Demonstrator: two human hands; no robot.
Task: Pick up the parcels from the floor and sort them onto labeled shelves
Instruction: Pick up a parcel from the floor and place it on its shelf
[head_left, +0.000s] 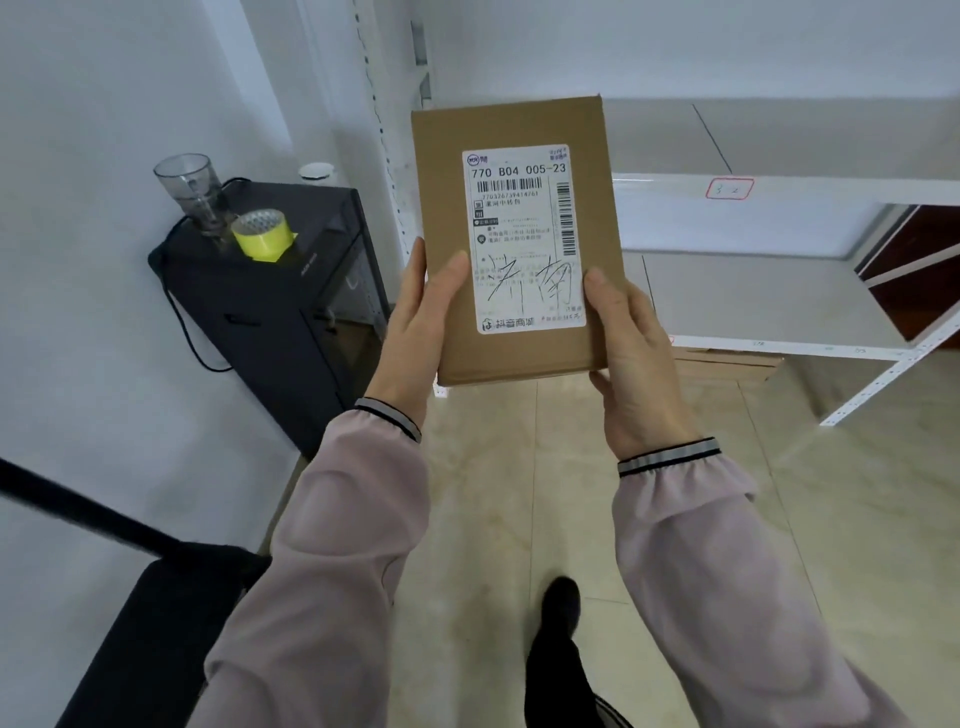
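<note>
A flat brown cardboard parcel (519, 244) is held up in the air in front of the person, face toward the camera, its long side upright. A white shipping label (524, 236) covers most of the face, printed "770 B04 005-23" above barcodes, with large handwritten black characters across its lower half.

The left hand (415, 317) clasps the parcel's lower left edge, thumb pressed on the front beside the label. The right hand (631, 353) clasps the lower right edge and bottom corner, thumb on the front at the label's right margin. Both wrists come out of pale pink sleeves (353, 525) with striped cuffs.

Behind the parcel and to its right stands a white metal shelf unit (779, 218); a small red-bordered tag (729, 188) sits on the front lip of one shelf, its writing too faint to read surely. Under the lowest shelf, just right of the parcel, another flat cardboard box (727, 364) lies.

Left of the parcel is a black cabinet (270, 312) against the wall, carrying a roll of yellow tape (262, 236) and a clear plastic jug (192, 189). Below the parcel, on the beige tiled floor (493, 467), a dark shoe (560, 605) shows.
</note>
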